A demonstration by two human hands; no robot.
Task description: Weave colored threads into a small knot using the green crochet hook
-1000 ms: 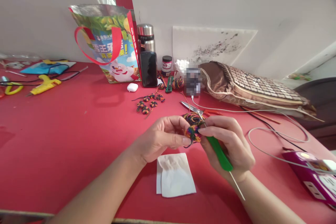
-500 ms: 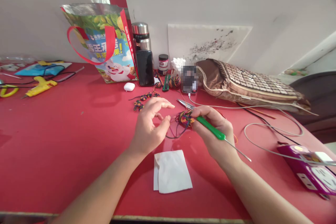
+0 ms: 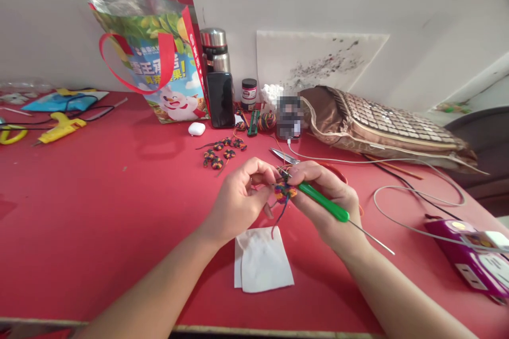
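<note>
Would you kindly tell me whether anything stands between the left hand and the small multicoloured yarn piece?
Nothing visible does: the left hand is right at the edge of the yarn piece. The right hand, holding the green-handled tool, is on the piece's other side.

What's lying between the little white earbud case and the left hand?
In the head view, small multicoloured crocheted pieces lie between the white earbud case and the left hand, on the red table.
</note>
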